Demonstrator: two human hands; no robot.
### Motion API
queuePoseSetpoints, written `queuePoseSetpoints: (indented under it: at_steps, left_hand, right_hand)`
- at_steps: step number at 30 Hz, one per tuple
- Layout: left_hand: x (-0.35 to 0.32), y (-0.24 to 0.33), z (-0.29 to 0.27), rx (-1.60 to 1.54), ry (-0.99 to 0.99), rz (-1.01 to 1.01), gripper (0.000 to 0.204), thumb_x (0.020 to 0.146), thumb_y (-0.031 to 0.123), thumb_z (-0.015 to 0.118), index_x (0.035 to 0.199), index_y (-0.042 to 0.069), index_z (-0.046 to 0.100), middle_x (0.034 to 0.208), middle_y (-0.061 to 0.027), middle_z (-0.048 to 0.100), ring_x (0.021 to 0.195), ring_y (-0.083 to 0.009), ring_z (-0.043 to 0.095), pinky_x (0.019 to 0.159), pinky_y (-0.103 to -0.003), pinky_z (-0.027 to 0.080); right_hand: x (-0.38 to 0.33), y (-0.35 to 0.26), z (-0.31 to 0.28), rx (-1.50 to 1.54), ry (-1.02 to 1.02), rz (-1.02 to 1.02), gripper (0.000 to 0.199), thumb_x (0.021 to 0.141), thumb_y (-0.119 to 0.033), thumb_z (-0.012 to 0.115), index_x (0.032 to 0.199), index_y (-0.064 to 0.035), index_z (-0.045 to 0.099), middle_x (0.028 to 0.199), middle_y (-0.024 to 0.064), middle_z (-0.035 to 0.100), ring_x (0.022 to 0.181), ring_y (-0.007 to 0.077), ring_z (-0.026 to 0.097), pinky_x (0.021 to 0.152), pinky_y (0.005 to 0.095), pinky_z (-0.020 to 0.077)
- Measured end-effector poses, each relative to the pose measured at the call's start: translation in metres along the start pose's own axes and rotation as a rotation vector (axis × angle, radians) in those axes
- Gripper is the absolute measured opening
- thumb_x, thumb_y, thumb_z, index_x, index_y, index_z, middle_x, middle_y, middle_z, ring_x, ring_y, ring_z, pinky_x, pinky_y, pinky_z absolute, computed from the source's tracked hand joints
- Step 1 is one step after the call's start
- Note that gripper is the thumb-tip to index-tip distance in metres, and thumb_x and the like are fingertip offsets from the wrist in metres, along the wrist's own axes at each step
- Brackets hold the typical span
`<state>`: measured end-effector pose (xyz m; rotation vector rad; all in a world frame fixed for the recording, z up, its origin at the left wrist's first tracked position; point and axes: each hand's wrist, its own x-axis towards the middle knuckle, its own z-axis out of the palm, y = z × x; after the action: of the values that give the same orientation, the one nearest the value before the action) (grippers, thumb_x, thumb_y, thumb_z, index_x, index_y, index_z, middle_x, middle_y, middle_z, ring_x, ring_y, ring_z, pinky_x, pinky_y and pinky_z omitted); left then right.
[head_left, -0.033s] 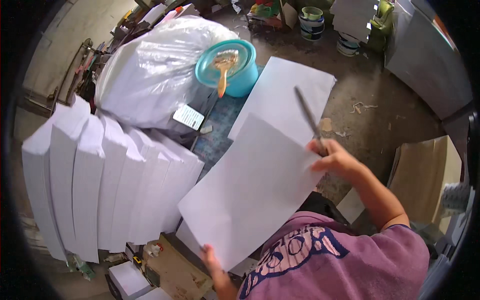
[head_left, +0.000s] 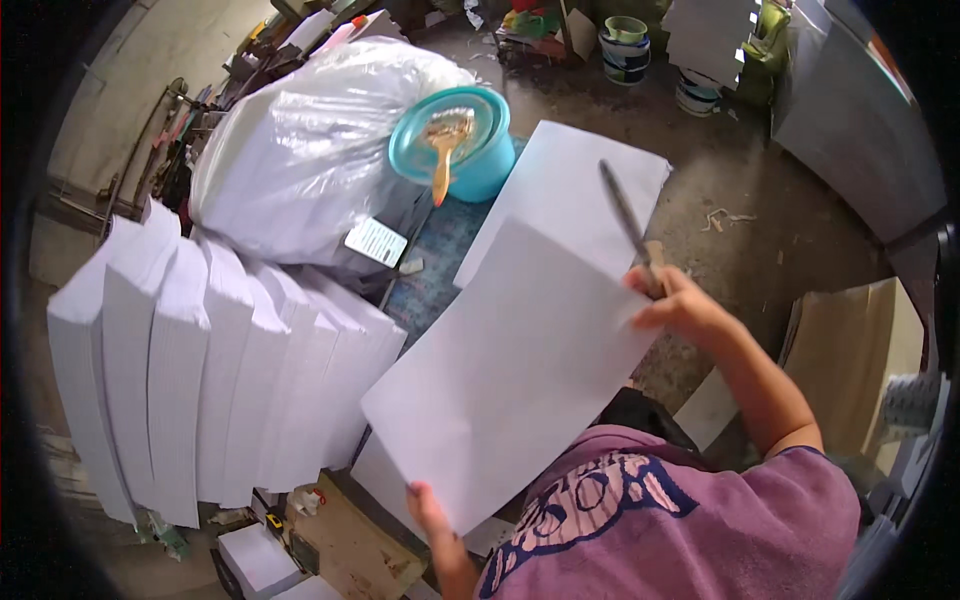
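Workshop floor, concrete, littered. Large white paper sheet point(head_left: 510, 380): light, floppy, creases easily; best held at edges. Left hand point(head_left: 428, 505) pinches lower corner; right hand point(head_left: 680, 305) clamps upper edge plus long dark-bladed knife point(head_left: 628, 225).

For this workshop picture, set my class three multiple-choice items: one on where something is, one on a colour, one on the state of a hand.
1. Where does the brush lie?
A. across the bowl
B. on the floor
C. on the paper stacks

2. What colour is the bowl?
A. red
B. turquoise
C. black

3. What is the right hand doing?
A. resting flat and open
B. gripping a thin tool at the edge of the white sheet
C. holding the plastic bag

Key: 1 A, its handle sticks out over the rim. 2 B, the bowl is blue-green. 3 B, the fingers close round the thin tool at the white sheet; the left hand pinches its lower corner.
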<state>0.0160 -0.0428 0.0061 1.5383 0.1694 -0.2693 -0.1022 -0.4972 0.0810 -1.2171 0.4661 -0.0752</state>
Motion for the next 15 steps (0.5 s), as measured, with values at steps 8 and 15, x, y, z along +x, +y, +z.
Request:
queuePoseSetpoints:
  at_steps: [8,15]
  left_hand:
    - [0.035,-0.048,0.24,-0.022,-0.04,0.062,0.029,0.095,0.031,0.049,0.103,0.003,0.05,0.096,-0.005,0.055,0.085,-0.0132,0.053,0.074,-0.028,0.046]
    - [0.043,-0.061,0.285,-0.083,-0.071,-0.324,0.041,0.089,0.032,0.06,0.113,0.002,0.046,0.11,-0.0091,0.055,0.098,-0.02,0.056,0.084,-0.035,0.049]
  right_hand:
    - [0.118,-0.072,-0.206,-0.415,-0.034,-0.08,0.04,0.063,-0.015,0.069,0.1,-0.0013,0.062,0.082,0.0029,0.06,0.075,0.0156,0.055,0.069,0.0297,0.0444]
    - [0.193,-0.006,-0.265,-0.872,0.189,0.074,0.036,0.069,-0.025,0.072,0.092,0.0015,0.062,0.08,0.0055,0.061,0.077,0.016,0.053,0.07,0.0307,0.0426]
